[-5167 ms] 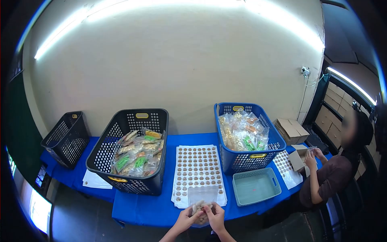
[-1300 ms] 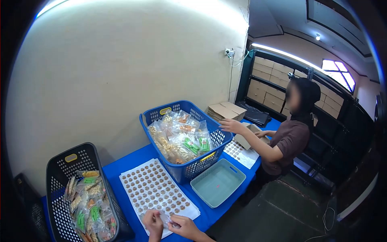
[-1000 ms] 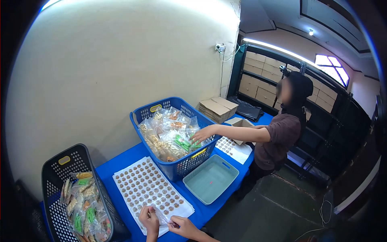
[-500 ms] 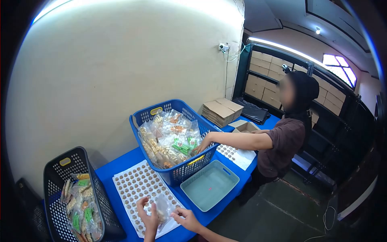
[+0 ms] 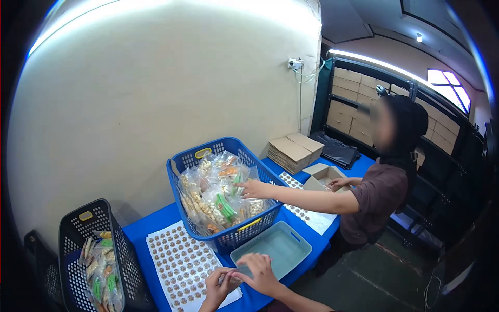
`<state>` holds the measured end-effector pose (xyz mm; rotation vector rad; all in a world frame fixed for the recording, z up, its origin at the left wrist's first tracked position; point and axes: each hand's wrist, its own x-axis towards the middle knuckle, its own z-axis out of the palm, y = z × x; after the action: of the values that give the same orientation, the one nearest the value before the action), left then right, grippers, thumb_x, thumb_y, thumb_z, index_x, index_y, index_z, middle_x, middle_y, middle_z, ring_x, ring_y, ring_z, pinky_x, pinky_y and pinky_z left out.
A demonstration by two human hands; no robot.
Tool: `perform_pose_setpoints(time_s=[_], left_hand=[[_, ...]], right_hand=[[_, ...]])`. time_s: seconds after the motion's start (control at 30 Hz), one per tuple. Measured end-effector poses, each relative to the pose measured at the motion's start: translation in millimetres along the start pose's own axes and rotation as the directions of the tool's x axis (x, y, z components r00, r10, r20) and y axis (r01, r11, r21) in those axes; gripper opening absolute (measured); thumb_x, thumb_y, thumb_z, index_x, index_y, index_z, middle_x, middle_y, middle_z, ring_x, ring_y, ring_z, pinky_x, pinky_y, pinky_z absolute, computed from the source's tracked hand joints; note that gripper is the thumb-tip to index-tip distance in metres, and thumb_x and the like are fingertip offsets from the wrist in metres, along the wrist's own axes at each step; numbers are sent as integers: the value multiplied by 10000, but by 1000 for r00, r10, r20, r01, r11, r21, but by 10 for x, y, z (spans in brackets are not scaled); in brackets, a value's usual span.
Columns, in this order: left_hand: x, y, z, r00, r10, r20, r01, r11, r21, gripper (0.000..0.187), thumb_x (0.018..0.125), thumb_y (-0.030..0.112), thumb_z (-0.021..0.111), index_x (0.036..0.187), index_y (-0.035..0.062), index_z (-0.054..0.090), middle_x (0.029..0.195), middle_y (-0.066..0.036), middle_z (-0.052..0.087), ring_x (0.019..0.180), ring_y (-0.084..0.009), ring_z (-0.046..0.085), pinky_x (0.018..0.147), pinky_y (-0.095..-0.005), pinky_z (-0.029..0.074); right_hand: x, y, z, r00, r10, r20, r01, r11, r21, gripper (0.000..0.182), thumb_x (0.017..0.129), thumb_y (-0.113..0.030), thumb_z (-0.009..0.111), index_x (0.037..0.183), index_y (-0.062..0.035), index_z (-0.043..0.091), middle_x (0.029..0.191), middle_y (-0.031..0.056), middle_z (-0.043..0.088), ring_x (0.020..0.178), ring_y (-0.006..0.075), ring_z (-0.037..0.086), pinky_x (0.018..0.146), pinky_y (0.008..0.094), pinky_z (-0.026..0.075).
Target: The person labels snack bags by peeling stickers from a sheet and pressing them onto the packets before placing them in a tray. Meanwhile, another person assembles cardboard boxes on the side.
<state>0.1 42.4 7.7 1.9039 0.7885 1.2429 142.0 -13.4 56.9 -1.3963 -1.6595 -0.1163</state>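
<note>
In the head view, my left hand and my right hand are close together over the near edge of the sticker sheet. Both are closed on a small clear plastic bag, of which only a thin strip shows between the fingers; its contents are hidden. My right hand overlaps the near rim of a grey-green plastic tray. Round stickers fill the sheet in rows.
A blue basket of bagged snacks stands behind; a co-worker's hand reaches into it. At left is a dark basket with more packs. An open carton, flat cardboard and black plastic bags lie farther back.
My hands have come together and shifted right, turning the bag so less of it shows. The co-worker's reaching hand has risen and moved left above the packs; the open carton shows more.
</note>
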Motion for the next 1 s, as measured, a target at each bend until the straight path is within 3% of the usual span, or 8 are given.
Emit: perform_pose_setpoints(time_s=[0.13, 0.27, 0.33, 0.53, 0.67, 0.8, 0.9, 1.0], left_hand=[[241, 135, -16, 983, -167, -73, 172, 982, 78, 65, 739, 69, 624, 722, 6, 621, 647, -101, 611, 612, -227, 591, 590, -282, 454], [378, 34, -48, 937, 183, -298, -98, 955, 280, 50, 755, 40, 600, 723, 1, 598, 614, -89, 578, 554, -182, 549, 531, -265, 430], [540, 235, -137, 888, -111, -445, 134, 991, 20, 99, 810, 51, 550, 741, -16, 573, 612, -67, 562, 554, -113, 517, 521, -240, 405], [782, 164, -232, 873, -36, -486, -11, 996, -94, 192, 886, 118, 477, 742, 4, 534, 602, -6, 492, 558, -69, 447, 509, -204, 348], [1128, 75, -495, 779, 54, -624, -110, 993, -51, 243, 922, 182, 424, 751, 18, 477, 665, 17, 431, 613, -47, 375, 541, -195, 314], [1454, 127, -362, 681, 129, -721, -240, 969, -53, 238, 930, 195, 411, 765, 32, 468, 690, 9, 452, 627, -53, 396, 572, -192, 335], [1542, -232, -145, 767, 174, -618, -231, 973, -13, 191, 914, 151, 435, 777, 30, 490, 727, -21, 506, 669, -93, 454, 648, -225, 381], [1449, -451, -58, 960, 139, -244, -80, 969, 235, 122, 864, 148, 528, 848, 28, 549, 812, -69, 573, 782, -130, 517, 732, -237, 393]], right_hand=[[73, 156, 68, 971, -37, 237, 6, 991, 130, 189, 794, -213, 592, 719, -54, 521, 644, 39, 511, 600, 213, 508, 600, 313, 354], [252, 7, 101, 986, -78, 149, 52, 984, 168, 154, 745, -129, 609, 691, -47, 490, 634, 56, 498, 581, 217, 509, 579, 315, 362], [259, 2, 110, 979, -72, 190, 26, 971, 237, 124, 721, -115, 617, 725, -51, 511, 662, 56, 516, 598, 223, 521, 595, 313, 390], [443, 441, -353, 968, -49, 245, -53, 918, 393, 187, 754, -78, 591, 938, -44, 591, 593, 50, 507, 558, 181, 515, 545, 297, 410], [632, 849, -793, 996, 61, -69, -47, 980, 192, 288, 733, -13, 572, 1014, -60, 609, 513, 55, 481, 457, 182, 461, 477, 297, 386], [500, 1371, -529, 967, 190, 167, -211, 970, 120, 237, 766, -56, 544, 995, -56, 603, 555, 112, 530, 456, 212, 503, 470, 323, 397], [36, 1433, -176, 911, 248, 329, -343, 899, 272, 225, 786, -122, 541, 1000, -96, 604, 581, 148, 560, 509, 280, 563, 528, 357, 439], [-491, 1429, 153, 816, 196, 544, -348, 918, 191, 247, 810, -168, 532, 1044, -137, 605, 598, 117, 574, 526, 182, 584, 585, 283, 463]])
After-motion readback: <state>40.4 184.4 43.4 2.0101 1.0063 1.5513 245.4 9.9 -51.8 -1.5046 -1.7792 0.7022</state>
